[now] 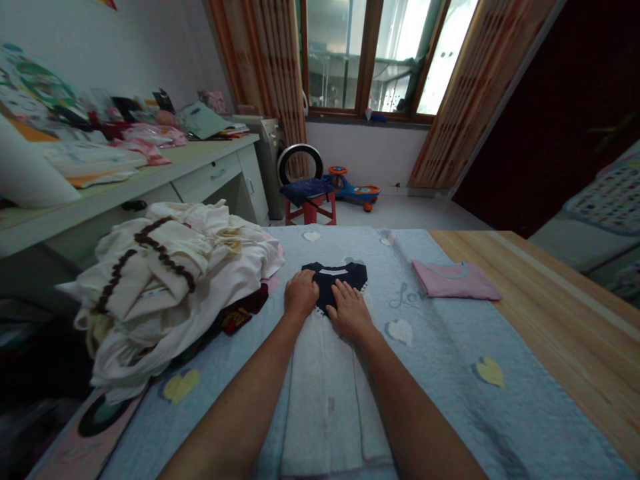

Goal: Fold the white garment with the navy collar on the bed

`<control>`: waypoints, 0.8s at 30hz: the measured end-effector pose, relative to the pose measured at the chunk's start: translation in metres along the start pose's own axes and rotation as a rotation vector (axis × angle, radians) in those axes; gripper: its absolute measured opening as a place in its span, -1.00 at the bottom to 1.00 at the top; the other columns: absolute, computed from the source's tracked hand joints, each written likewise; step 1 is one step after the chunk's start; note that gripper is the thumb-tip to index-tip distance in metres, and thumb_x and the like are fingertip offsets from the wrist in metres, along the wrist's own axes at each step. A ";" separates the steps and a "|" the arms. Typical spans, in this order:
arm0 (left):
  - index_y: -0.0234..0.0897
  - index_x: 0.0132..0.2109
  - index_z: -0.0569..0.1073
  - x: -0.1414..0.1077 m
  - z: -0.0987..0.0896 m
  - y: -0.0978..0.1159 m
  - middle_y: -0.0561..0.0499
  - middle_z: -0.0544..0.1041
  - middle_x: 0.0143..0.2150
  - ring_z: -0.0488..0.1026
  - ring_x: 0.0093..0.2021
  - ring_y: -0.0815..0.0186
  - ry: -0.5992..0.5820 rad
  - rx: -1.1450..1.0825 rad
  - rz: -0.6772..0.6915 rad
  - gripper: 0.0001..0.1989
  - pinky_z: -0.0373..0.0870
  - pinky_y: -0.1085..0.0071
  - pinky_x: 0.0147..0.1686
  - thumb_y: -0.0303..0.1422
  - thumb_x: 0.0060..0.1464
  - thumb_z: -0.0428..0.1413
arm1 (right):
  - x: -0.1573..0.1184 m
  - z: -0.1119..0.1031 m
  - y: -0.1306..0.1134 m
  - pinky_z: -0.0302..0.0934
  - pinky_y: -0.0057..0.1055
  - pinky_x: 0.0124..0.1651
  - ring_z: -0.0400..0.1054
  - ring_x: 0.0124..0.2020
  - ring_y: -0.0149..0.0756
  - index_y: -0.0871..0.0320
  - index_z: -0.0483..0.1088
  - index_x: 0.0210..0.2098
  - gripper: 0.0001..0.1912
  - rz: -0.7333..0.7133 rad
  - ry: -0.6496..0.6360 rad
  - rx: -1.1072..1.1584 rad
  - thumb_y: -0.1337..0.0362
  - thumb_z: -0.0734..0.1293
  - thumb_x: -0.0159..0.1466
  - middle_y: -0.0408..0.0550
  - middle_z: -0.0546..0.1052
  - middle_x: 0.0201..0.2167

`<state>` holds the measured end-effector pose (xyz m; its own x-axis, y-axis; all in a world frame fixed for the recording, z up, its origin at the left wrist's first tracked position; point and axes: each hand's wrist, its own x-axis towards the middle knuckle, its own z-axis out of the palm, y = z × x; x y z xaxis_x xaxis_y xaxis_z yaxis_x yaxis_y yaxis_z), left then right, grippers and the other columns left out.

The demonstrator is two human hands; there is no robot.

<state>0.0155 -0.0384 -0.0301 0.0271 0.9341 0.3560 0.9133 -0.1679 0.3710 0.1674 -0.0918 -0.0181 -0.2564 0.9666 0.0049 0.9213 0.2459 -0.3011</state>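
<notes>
A white dress (323,400) with a navy yoke and white lace trim lies flat in front of me, its sides turned inward into a long narrow strip. At the left edge of the yoke, my left hand (301,293) has its fingers bent and closed on the cloth. My right hand (351,312) rests on the right part of the yoke, palm down with fingers stretched out and slightly apart. Both forearms pass over the dress's sides and hide parts of them.
A heap of cream and white clothes (200,267) sits on the left. A folded pink garment (455,280) lies at right on the light-blue cover (440,387), beside bare wood (565,320). Beyond stand a red stool (310,210), a blue ride-on toy (355,192) and a cluttered desk (200,163).
</notes>
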 end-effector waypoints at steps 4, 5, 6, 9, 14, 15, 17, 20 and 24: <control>-0.30 0.11 0.47 0.000 0.001 0.000 -0.12 0.51 0.16 0.38 0.20 0.17 -0.003 0.024 -0.004 -0.62 0.28 0.22 0.20 -0.45 0.18 -0.03 | -0.001 -0.001 -0.001 -0.28 -0.10 0.42 -0.16 0.45 -0.10 0.25 0.09 0.38 -0.36 -0.001 0.006 0.003 0.09 0.14 0.39 0.04 0.02 0.44; -0.29 0.12 0.46 0.000 0.002 0.000 -0.13 0.50 0.17 0.37 0.21 0.16 -0.009 0.032 -0.007 -0.61 0.27 0.22 0.20 -0.44 0.19 -0.03 | -0.001 -0.001 0.000 -0.27 -0.10 0.42 -0.16 0.45 -0.09 0.26 0.09 0.38 -0.35 -0.002 0.008 0.001 0.09 0.14 0.39 0.04 0.02 0.44; -0.29 0.13 0.45 0.001 0.002 0.000 -0.13 0.49 0.19 0.36 0.23 0.16 -0.015 0.041 -0.009 -0.61 0.26 0.21 0.21 -0.43 0.19 -0.03 | -0.001 -0.001 0.000 -0.27 -0.10 0.42 -0.16 0.45 -0.08 0.26 0.09 0.38 -0.35 -0.003 0.008 -0.001 0.09 0.14 0.39 0.04 0.02 0.44; -0.31 0.17 0.43 0.001 0.004 0.000 -0.15 0.45 0.24 0.31 0.27 0.14 -0.038 0.067 -0.023 -0.59 0.22 0.18 0.24 -0.41 0.21 -0.03 | -0.001 0.000 0.000 -0.27 -0.09 0.42 -0.16 0.45 -0.08 0.26 0.09 0.38 -0.35 -0.003 0.003 -0.005 0.09 0.14 0.39 0.04 0.02 0.44; -0.34 0.23 0.37 0.002 0.005 0.001 -0.17 0.37 0.30 0.23 0.33 0.10 -0.071 0.104 -0.056 -0.55 0.15 0.14 0.29 -0.38 0.22 -0.03 | -0.001 0.001 0.001 -0.28 -0.08 0.42 -0.17 0.45 -0.07 0.28 0.09 0.38 -0.34 -0.005 -0.002 -0.004 0.08 0.15 0.39 0.04 0.01 0.45; -0.34 0.24 0.36 0.002 0.005 0.001 -0.17 0.36 0.31 0.21 0.34 0.09 -0.079 0.111 -0.064 -0.54 0.13 0.13 0.30 -0.37 0.23 -0.03 | -0.001 0.001 0.001 -0.27 -0.08 0.42 -0.17 0.45 -0.07 0.27 0.09 0.38 -0.34 -0.005 -0.003 -0.003 0.08 0.15 0.39 0.04 0.01 0.45; -0.33 0.26 0.35 0.003 0.005 0.002 -0.17 0.33 0.33 0.18 0.36 0.06 -0.097 0.124 -0.087 -0.53 0.11 0.11 0.31 -0.34 0.23 -0.03 | -0.001 0.000 0.001 -0.26 -0.08 0.42 -0.17 0.45 -0.08 0.26 0.09 0.38 -0.35 -0.004 0.000 -0.003 0.08 0.15 0.39 0.04 0.01 0.45; -0.31 0.28 0.32 0.003 0.004 0.004 -0.19 0.29 0.36 0.13 0.39 0.02 -0.119 0.147 -0.109 -0.51 0.09 0.07 0.32 -0.28 0.25 -0.01 | -0.001 0.001 0.001 -0.25 -0.08 0.41 -0.15 0.45 -0.09 0.25 0.09 0.38 -0.35 -0.004 0.011 -0.002 0.09 0.16 0.39 0.05 0.02 0.44; -0.32 0.27 0.32 0.003 0.003 0.004 -0.23 0.28 0.36 0.13 0.39 -0.01 -0.108 0.148 -0.116 -0.50 0.09 0.05 0.32 -0.24 0.25 0.01 | 0.000 0.001 0.001 -0.26 -0.08 0.41 -0.15 0.45 -0.08 0.26 0.09 0.38 -0.35 -0.007 0.012 0.002 0.08 0.16 0.39 0.05 0.02 0.44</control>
<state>0.0203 -0.0355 -0.0305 -0.0457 0.9740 0.2218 0.9622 -0.0167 0.2717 0.1679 -0.0921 -0.0195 -0.2589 0.9657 0.0184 0.9190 0.2521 -0.3030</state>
